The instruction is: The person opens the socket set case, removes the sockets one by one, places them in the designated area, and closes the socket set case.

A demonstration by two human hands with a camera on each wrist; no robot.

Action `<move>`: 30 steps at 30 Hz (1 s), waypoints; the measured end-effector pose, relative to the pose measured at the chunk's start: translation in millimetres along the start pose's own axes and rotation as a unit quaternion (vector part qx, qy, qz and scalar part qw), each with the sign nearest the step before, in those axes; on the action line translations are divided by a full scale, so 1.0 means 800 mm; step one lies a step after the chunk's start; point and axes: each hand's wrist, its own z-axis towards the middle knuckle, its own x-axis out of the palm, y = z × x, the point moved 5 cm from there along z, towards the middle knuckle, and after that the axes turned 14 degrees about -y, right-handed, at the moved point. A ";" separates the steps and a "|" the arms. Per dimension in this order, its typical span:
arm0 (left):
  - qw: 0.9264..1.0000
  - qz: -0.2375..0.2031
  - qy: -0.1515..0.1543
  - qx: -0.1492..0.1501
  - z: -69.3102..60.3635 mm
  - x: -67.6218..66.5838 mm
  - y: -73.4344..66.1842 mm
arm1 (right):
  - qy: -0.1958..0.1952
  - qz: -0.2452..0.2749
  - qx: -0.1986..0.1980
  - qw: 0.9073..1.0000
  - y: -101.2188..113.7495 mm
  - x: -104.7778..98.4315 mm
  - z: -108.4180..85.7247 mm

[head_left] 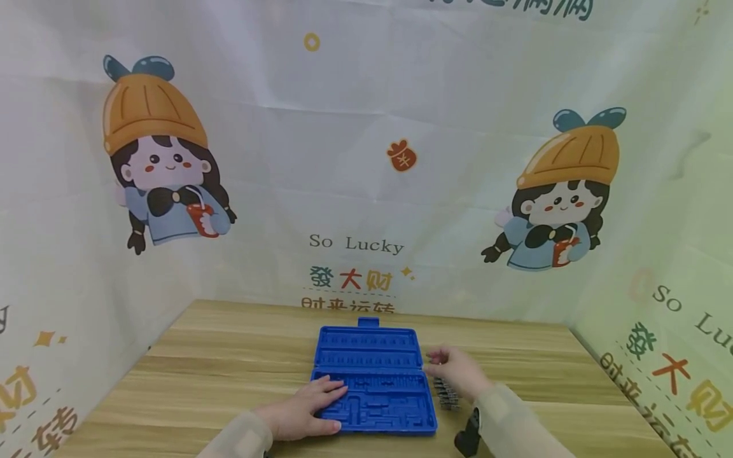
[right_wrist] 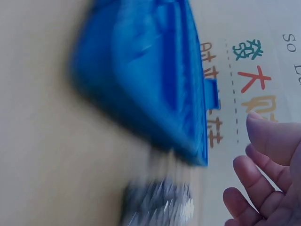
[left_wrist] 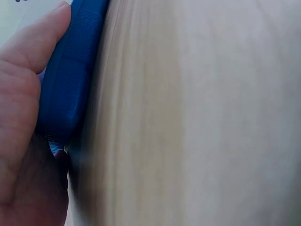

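An opened blue plastic tool case (head_left: 378,426) lies on the wooden table, its moulded slots facing up. My left hand (head_left: 303,407) rests on the left part of its lower half, fingers extended over the slots and thumb near the front rim. In the left wrist view, the thumb (left_wrist: 44,37) touches the side of the case (left_wrist: 68,89). My right hand (head_left: 458,371) hovers by the case's right edge, its fingers loosely bent; the right wrist view shows nothing between them. Below it sits a cluster of small dark metal pieces (head_left: 448,395), blurred in the right wrist view.
The wood-grain table (head_left: 229,356) extends around the case. A printed cloth (head_left: 355,191) with cartoon figures and lettering hangs behind and at both sides. A black device (head_left: 468,436) is at the right wrist.
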 end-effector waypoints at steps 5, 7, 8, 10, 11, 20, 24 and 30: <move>1.000 0.001 0.001 -0.006 -0.005 -0.006 0.000 | 0.001 0.012 0.020 1.000 0.024 0.031 0.031; 1.000 0.002 0.001 -0.007 -0.013 -0.014 -0.017 | -0.005 0.024 0.040 0.999 0.025 0.042 0.044; 1.000 0.007 0.000 -0.001 -0.017 -0.018 -0.024 | -0.010 0.032 0.051 0.998 0.025 0.046 0.050; 1.000 0.007 0.003 -0.006 -0.023 -0.025 -0.040 | -0.016 0.047 0.070 0.996 0.022 0.053 0.061; 1.000 0.008 0.004 -0.005 -0.025 -0.027 -0.046 | -0.018 0.053 0.079 0.995 0.020 0.055 0.065; 1.000 0.016 0.014 -0.012 -0.007 -0.005 -0.005 | -0.004 0.047 0.120 0.992 -0.001 0.065 0.086; 0.999 0.014 0.018 -0.033 -0.020 -0.023 -0.048 | 0.003 0.055 0.116 0.992 -0.015 0.066 0.100; 0.999 0.027 0.009 -0.037 -0.035 -0.042 -0.090 | -0.054 0.146 0.091 0.984 0.008 0.048 0.093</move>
